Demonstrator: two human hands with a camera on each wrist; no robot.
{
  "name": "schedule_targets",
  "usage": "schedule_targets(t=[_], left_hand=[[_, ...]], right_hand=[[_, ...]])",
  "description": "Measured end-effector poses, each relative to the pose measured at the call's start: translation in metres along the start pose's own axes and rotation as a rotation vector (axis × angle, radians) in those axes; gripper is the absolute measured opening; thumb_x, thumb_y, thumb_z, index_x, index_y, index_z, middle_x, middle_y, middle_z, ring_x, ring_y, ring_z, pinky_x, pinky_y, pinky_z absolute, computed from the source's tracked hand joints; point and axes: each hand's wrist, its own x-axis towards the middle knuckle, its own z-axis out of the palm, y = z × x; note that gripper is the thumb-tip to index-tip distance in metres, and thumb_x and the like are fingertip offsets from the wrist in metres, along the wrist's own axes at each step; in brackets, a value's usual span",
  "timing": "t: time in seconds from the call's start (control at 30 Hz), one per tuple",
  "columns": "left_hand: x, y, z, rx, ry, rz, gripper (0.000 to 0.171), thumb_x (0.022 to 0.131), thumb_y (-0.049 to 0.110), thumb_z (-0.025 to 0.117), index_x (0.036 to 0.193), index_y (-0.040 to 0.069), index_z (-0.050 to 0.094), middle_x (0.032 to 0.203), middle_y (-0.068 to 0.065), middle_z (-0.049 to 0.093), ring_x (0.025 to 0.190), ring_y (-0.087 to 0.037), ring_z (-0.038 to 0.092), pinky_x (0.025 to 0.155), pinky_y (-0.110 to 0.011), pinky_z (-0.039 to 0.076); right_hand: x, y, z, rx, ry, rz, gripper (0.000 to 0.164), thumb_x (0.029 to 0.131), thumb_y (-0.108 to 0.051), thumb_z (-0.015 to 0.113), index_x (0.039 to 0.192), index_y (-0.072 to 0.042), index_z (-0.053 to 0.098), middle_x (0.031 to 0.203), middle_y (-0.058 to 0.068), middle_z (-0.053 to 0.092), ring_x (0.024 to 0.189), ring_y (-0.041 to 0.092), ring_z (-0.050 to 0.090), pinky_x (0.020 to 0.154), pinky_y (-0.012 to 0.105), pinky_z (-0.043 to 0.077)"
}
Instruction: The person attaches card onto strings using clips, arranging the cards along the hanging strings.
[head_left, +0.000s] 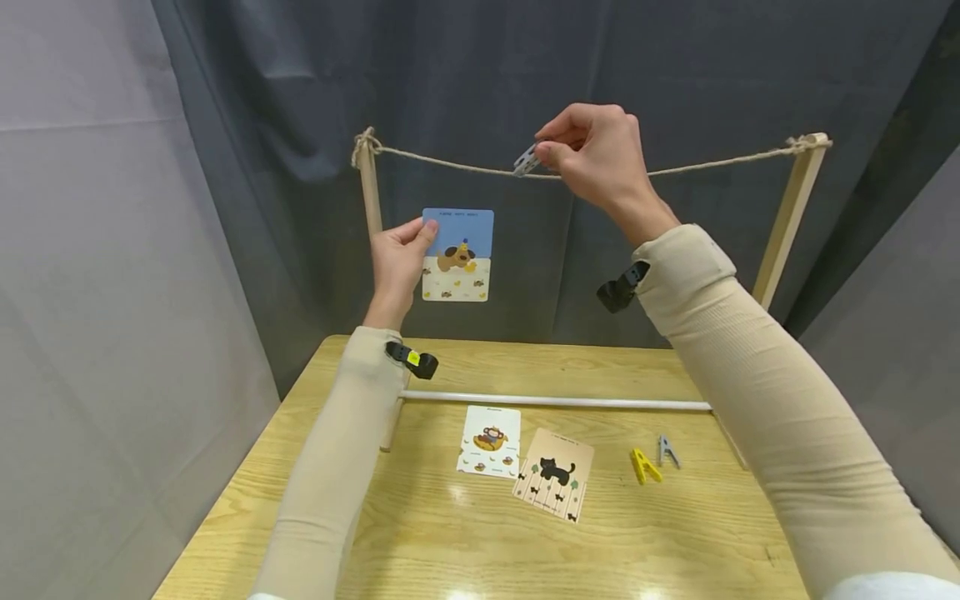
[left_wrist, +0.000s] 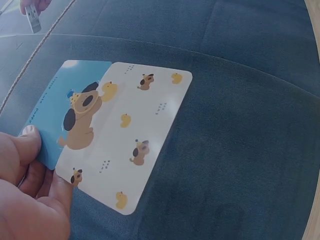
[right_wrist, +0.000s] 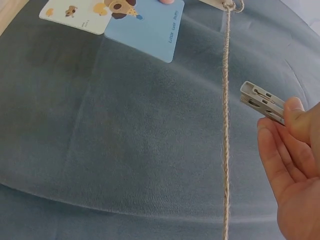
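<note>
I work in cloth-walled booth (head_left: 97,350), probably lab or recording corner: dark curtain (head_left: 465,75) ahead, pale curtains (head_left: 82,208) at both sides, wooden surface (head_left: 427,533) before me, small cameras (head_left: 621,287) on my sleeves (head_left: 322,467). Wider room hidden.

The wood-grained table (head_left: 637,542) carries two cards (head_left: 489,442) (head_left: 555,473), two clothespins (head_left: 646,467) (head_left: 667,451) and, seemingly, a wooden frame (head_left: 792,212).

Head cam looks forward and down over both sleeves (head_left: 322,483); widest, farthest, takes in counter (head_left: 420,542), rope (head_left: 450,162), dark curtain (head_left: 487,75). Left wrist cam (head_left: 412,359), I see it strapped at the cuff (head_left: 366,346): close on left grip (left_wrist: 32,195) and dog card (left_wrist: 125,140), rope slanting top left. Right wrist cam (head_left: 621,289), same mount: close on right grip (right_wrist: 297,165) and clothespin (right_wrist: 262,102), rope near vertical. All three share card, clothespin, rope, curtain; right wrist crops the card.
</note>
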Motion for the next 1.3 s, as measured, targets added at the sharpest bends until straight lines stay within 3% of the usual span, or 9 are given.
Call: schedule_targets(t=[0.27,0.73,1.07,1.3], left_hand=[[0.001,0.003,0.004,0.035,0.019,0.019,0.032,0.097,0.024,0.076,0.121,0.003,0.076,0.127,-0.012,0.073,0.117,-0.019,0.069,0.101,-0.035,0.052],[0.006,0.003,0.007,-0.005,-0.005,0.010,0.032,0.097,0.019,0.076,0.123,0.002,0.074,0.127,-0.014,0.071,0.121,-0.020,0.067,0.105,-0.034,0.051],[0.008,0.006,0.010,-0.014,-0.003,0.013,0.033,0.096,0.019,0.077,0.123,0.002,0.073,0.128,-0.014,0.071,0.122,-0.020,0.067,0.105,-0.033,0.051],[0.009,0.004,0.013,-0.024,-0.009,0.010,0.031,0.096,0.021,0.076,0.120,0.003,0.076,0.125,-0.013,0.073,0.118,-0.019,0.069,0.104,-0.032,0.052]], right_hand=[[0.012,-0.006,0.013,0.074,0.022,0.016,0.006,0.094,-0.022,0.078,0.096,-0.017,0.082,0.098,0.004,0.080,0.079,0.006,0.073,0.069,0.020,0.056],[0.024,-0.012,0.035,0.113,-0.012,0.026,0.011,0.095,-0.020,0.078,0.097,-0.010,0.082,0.092,0.004,0.080,0.076,0.010,0.073,0.069,0.021,0.058],[0.030,-0.015,0.045,0.106,-0.053,0.074,0.006,0.094,-0.020,0.079,0.094,-0.015,0.083,0.087,0.003,0.079,0.076,0.015,0.074,0.068,0.022,0.057],[0.031,-0.015,0.050,0.076,-0.101,0.071,0.011,0.094,-0.022,0.079,0.097,-0.013,0.082,0.091,0.002,0.080,0.076,0.011,0.074,0.070,0.022,0.058]])
